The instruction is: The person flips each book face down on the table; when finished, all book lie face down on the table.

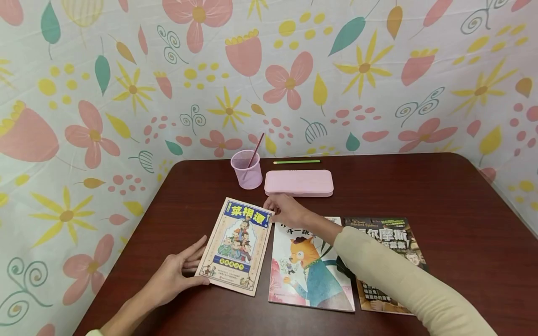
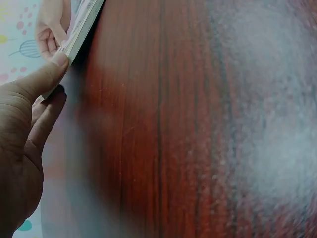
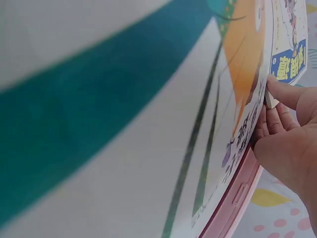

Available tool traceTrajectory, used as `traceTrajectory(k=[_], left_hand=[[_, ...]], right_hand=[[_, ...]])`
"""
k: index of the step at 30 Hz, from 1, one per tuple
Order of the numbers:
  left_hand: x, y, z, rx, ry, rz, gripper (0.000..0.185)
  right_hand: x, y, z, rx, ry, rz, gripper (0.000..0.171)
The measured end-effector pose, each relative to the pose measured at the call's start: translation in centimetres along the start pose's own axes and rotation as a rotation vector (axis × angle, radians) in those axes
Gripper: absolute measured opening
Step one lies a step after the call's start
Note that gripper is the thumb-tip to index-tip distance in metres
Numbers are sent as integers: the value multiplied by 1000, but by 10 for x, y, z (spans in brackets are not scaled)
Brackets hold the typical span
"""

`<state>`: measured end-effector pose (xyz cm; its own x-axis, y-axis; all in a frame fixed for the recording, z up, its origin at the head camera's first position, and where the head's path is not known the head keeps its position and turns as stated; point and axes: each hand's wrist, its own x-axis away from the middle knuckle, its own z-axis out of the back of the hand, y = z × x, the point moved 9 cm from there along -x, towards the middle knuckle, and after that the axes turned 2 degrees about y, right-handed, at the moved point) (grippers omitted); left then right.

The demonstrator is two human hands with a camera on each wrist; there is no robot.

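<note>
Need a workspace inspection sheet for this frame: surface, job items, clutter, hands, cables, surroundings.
Surface: dark red-brown wooden table.
Job's things: thin cream-covered comic booklet, leftmost of three books.
Clutter: fox picture book; dark-covered book; pink pencil case; pink mesh cup with a pink stick; green pen.
Grippers: left hand holds the booklet's left edge; right hand pinches its top right corner.
Cables: nothing seen.
Surroundings: floral-print backdrop.

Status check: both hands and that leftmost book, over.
Left hand grips the comic book at its lower left edge. Right hand pinches its top right corner. Fox book lies right beside it; pencil case just behind.
</note>
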<state>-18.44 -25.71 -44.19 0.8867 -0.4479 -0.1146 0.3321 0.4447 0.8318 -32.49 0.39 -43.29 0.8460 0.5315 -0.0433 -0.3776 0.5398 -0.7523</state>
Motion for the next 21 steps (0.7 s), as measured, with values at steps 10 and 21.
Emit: traceTrajectory(k=[10,21], left_hand=[[2,3,19,-18,117,-5,79],[0,18,32,-96,166,-85,40]], right_hand=[[-3,-16,17,-66,58,56,16],[-5,-36,39,-173,76,139,13]])
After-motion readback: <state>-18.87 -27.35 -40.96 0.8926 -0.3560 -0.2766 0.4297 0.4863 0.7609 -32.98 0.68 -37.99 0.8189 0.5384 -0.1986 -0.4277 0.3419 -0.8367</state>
